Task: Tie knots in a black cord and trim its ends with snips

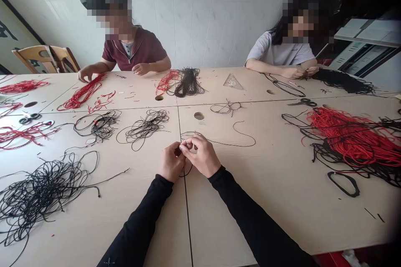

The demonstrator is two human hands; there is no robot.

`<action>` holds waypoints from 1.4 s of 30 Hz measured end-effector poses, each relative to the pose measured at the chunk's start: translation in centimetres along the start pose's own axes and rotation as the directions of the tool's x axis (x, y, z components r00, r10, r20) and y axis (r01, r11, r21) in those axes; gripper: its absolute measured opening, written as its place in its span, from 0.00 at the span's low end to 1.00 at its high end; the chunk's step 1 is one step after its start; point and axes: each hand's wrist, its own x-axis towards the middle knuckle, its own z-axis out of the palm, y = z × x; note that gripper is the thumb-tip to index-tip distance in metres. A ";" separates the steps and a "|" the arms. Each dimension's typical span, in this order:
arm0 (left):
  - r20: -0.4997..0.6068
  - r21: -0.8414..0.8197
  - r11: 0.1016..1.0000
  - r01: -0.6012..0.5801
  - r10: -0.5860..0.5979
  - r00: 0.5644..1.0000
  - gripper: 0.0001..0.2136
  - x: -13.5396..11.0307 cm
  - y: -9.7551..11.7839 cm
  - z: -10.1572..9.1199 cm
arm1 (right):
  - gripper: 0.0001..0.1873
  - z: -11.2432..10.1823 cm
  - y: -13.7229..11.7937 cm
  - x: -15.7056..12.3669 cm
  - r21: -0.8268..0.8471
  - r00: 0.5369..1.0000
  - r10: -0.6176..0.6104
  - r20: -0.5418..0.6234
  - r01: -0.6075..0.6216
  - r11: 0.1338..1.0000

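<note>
Both hands meet at the middle of the table, fingertips pressed together around a thin black cord (247, 145). My left hand (171, 162) is closed in a pinch on the cord. From the other side my right hand (202, 155) pinches it too, thumb and index finger touching the left fingers. One end of the cord runs out to the right in a loose curve on the table, and a short loop hangs below the hands. The exact spot between the fingertips is hidden. A small tangle of black cord (147, 127) lies just left of my hands.
A big black cord heap (46, 192) lies at left, a red cord pile (344, 133) at right. Scissors (303, 102) lie near a clear triangle ruler (233, 82). The table (250, 217) has round holes. Two people sit opposite, one with a hand (86, 74) on red cord.
</note>
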 end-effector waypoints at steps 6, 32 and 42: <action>0.006 0.041 0.999 -0.002 0.002 1.000 0.03 -0.1 0.1 0.0 | 0.05 -0.3 -0.3 0.1 -0.019 0.993 0.116 0.021 -0.115 0.993; 0.049 -0.426 0.884 0.192 -0.190 0.981 0.17 0.6 0.3 -0.5 | 0.25 -0.7 1.1 0.4 0.321 0.857 0.496 0.143 -0.514 0.796; 0.094 -0.458 0.865 0.205 -0.182 0.979 0.15 0.6 0.5 -0.3 | 0.13 -0.2 1.4 0.7 0.683 0.755 0.526 0.392 -0.622 0.384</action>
